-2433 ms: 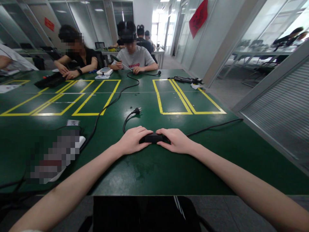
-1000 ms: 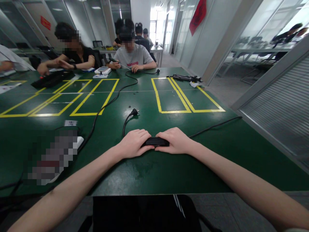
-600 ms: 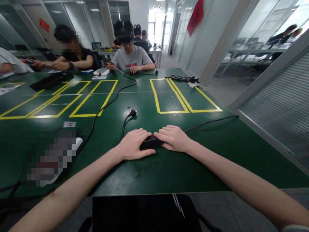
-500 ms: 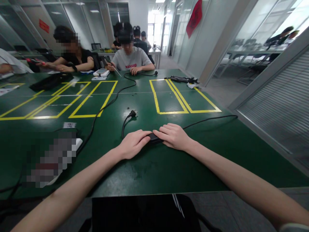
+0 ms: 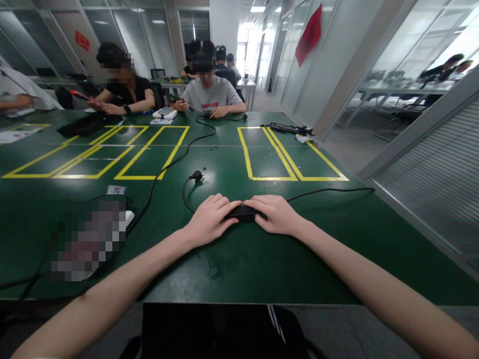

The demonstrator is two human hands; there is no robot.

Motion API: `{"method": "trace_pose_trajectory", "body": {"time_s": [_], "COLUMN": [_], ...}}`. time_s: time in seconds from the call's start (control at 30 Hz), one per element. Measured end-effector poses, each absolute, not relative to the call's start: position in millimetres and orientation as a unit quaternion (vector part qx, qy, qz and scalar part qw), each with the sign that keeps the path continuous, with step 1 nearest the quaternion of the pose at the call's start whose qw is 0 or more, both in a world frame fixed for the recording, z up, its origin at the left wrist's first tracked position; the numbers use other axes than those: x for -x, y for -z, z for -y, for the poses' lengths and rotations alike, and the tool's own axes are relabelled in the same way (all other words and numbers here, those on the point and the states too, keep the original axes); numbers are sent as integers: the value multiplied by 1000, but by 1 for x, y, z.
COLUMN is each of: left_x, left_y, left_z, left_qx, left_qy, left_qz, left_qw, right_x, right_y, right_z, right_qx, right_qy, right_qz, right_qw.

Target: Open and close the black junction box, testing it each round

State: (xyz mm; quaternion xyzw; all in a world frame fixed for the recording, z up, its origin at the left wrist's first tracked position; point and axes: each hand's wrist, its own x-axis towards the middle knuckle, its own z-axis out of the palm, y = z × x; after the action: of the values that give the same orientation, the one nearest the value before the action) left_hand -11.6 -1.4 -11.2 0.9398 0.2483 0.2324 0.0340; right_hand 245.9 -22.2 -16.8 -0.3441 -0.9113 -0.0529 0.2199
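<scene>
A black power adapter lies on the green table in front of me, partly covered by my fingers. My left hand grips its left end, thumb on the near side and fingers over the top. On its right end my right hand is closed in the same way. From the left end a short cord curves to a black power plug, whose prongs point right. A thin black cable runs from the right end toward the table's right edge.
At left a blurred-out device with a white edge lies beside a long black cable. Yellow tape outlines mark the table. A folded black tripod-like object rests at the far right. Across the table, a person in grey handles a cord.
My hands have shifted slightly on the adapter, showing more of its front side. The plug has swung a little left and turned. The whole view has tilted slightly.
</scene>
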Motion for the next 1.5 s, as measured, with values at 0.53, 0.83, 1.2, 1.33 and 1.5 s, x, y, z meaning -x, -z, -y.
{"method": "trace_pose_trajectory", "body": {"time_s": [0.53, 0.83, 1.2, 1.33, 1.5], "left_x": [8, 6, 7, 9, 13], "left_y": [10, 11, 12, 11, 10], "left_z": [3, 1, 4, 1, 0], "left_qx": [-942, -928, -920, -907, -909], "left_qy": [-205, -214, -238, -307, -319], "left_qz": [-260, -297, -297, -277, -261], "left_qw": [56, 66, 89, 79, 65], "right_x": [-241, -238, -233, -245, -282], "right_y": [8, 15, 15, 20, 28], "right_z": [31, 30, 34, 26, 2], "right_qx": [354, 345, 301, 359, 481], "right_qy": [-64, -61, 65, 23, 2], "right_qz": [910, 908, 941, 920, 820], "right_qw": [205, 230, 141, 157, 312]}}
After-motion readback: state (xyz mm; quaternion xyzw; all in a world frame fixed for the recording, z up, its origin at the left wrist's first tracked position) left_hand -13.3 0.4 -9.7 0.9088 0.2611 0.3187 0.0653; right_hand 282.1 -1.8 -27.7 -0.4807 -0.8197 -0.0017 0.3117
